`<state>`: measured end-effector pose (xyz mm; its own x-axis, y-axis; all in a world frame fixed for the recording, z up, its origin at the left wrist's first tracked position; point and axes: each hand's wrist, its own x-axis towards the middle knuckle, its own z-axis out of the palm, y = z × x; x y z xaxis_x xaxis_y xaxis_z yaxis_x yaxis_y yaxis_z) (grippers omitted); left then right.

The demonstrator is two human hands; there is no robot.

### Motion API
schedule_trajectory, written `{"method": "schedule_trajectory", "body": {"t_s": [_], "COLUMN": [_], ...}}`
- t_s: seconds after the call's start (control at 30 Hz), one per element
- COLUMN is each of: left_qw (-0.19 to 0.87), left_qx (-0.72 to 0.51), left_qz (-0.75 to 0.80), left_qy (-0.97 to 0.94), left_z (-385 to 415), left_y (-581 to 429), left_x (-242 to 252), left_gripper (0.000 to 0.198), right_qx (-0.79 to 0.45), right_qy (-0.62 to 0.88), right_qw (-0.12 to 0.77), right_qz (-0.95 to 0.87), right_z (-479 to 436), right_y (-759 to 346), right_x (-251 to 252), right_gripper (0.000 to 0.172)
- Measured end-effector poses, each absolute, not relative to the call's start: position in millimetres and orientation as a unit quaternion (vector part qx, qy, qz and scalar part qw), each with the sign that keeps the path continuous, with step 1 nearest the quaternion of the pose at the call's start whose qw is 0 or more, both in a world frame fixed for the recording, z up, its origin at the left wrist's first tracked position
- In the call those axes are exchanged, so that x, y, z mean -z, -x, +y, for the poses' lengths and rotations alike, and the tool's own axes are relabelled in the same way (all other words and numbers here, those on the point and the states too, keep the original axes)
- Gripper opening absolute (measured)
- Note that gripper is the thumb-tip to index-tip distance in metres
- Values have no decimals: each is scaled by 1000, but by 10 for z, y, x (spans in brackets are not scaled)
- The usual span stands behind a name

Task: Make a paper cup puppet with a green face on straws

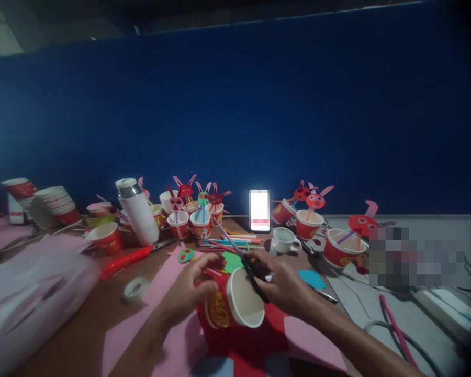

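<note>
A red paper cup (219, 309) with a yellow emblem lies tipped on its side in front of me, its white mouth facing right. My left hand (194, 283) is closed around its base end, thumb on the near side. My right hand (272, 277) grips scissors (254, 277) with black handles, the thin metal blades pointing up and left across the cup's rim. Red paper (247, 340) and pink sheets (172, 351) are spread beneath the cup. Just behind the hands lie green paper (231, 260) and a green cut-out face (186, 255).
Cups with paper rabbit heads (178, 224) stand at the back. A white thermos (138, 212), stacked cups (58, 201), tape (135, 289) and a plastic bag (43, 298) are left. Pens (231, 241), a lit phone (259, 209), a mug (284, 241) and cables (400, 335) are also around.
</note>
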<state>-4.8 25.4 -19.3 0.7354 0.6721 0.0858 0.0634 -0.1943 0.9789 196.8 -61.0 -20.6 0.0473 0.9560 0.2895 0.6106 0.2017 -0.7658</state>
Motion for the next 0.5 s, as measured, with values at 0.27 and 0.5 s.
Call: {"method": "schedule_trajectory", "body": {"t_s": [0.27, 0.5], "left_qw": [585, 535], "left_qx": [-130, -251], "left_qz": [251, 205], "left_qy": [-760, -780], "left_z": [70, 57], "left_y": [-42, 119], "left_x": [361, 201], "left_gripper": [80, 68], "right_qx": [-152, -251], "right_qy": [595, 514], "right_qw": [397, 615], "right_qz": [-682, -543], "right_z": [-642, -648], "right_y": [-1941, -1980], "right_x": [162, 71], "right_gripper": [35, 33]}}
